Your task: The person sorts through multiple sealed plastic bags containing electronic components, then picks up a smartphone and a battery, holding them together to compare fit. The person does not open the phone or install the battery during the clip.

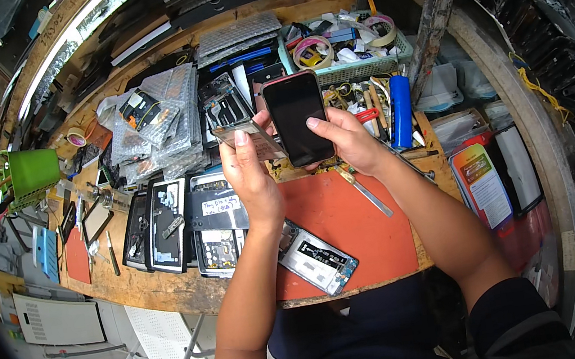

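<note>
Over the mat, my right hand (pixel 347 135) grips a smartphone (pixel 292 117) with a dark screen and reddish edge, its thumb on the glass. My left hand (pixel 250 173) is closed round a flat, grey-brown rectangular piece (pixel 262 141), thumb on top. That piece is tilted and close against the phone's left side; I cannot make out its exact kind. Below the hands, an opened phone (pixel 317 259) with exposed inner parts lies on the orange mat (pixel 377 255), partly behind my left forearm. A metal pry tool (pixel 364 191) rests on the mat near my right wrist.
Bubble-wrapped parts (pixel 157 124) pile up at back left. Trays of phone parts (pixel 166 224) sit left of the mat. Farther back stands a green basket (pixel 367 66) with tape rolls. A blue cylinder (pixel 401 112) is upright at right, a green bin (pixel 29 173) far left.
</note>
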Demonstrator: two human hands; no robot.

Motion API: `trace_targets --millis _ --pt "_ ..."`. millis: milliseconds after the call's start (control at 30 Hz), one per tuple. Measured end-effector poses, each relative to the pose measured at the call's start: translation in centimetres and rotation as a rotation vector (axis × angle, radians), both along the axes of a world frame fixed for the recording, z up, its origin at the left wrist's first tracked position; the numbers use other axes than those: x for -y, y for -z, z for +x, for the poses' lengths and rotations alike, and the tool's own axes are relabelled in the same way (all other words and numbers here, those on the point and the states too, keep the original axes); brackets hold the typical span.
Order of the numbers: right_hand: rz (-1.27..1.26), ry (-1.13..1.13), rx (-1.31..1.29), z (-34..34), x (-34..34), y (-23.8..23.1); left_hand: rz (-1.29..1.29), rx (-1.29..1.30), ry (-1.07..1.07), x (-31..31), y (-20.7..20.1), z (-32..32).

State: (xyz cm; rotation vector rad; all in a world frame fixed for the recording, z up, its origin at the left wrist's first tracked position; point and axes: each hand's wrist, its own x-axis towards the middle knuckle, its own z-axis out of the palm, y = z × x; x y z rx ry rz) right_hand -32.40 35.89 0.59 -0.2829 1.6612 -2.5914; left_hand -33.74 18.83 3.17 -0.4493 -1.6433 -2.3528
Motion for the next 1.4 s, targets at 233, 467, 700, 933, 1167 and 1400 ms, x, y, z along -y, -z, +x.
trace_targets --millis 233,467,700,933,1167,1400 --pt "-0.001 0.003 0.009 -0.03 -0.2 0.4 0.029 0.001 0.012 -0.02 0.39 -0.14" --pt "0.039 0.022 -0.008 0.06 -0.17 0.22 0.02 -0.002 0.019 0.17 0.33 -0.21" --pt "0.009 -0.023 0.035 0.17 -0.42 -0.21 0.023 -0.015 0.036 0.11 0.35 -0.15" --pt "0.097 0.052 -0.068 0.2 -0.06 0.34 0.026 -0.001 0.039 0.14 0.16 -0.18" --pt "-0.038 -0.05 0.007 -0.1 -0.33 0.04 0.019 -0.004 0.049 0.29 0.29 -0.33" --pt "-0.021 -0.044 0.007 0.09 -0.6 0.1 0.038 0.004 0.054 0.08 0.16 -0.18"
